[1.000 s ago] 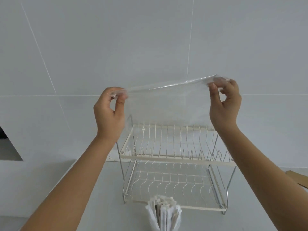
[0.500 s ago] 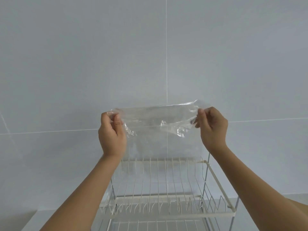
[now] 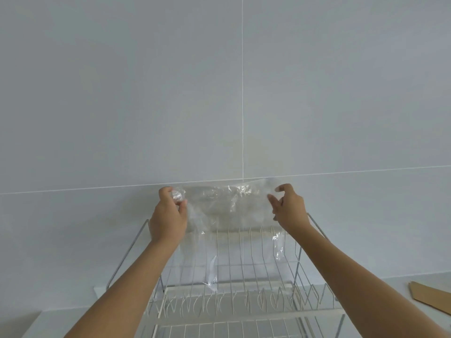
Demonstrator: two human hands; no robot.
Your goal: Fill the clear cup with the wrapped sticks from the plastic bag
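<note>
- Head view: the left hand point(image 3: 168, 215) pinches one top corner of the bag point(image 3: 227, 211), which hangs apparently empty over the rack point(image 3: 244, 284) at the counter's back edge; the right hand point(image 3: 289, 211), fingers spread, looks released.
- Cup out of view; filling seems finished, so setting the bag aside comes next.

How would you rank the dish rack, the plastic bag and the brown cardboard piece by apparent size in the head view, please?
1. dish rack, largest, though cropped by the bottom edge.
2. plastic bag, held up in front of the rack, so nearness may flatter it.
3. brown cardboard piece, smallest, but cut off at the right edge, so uncertain.
</note>
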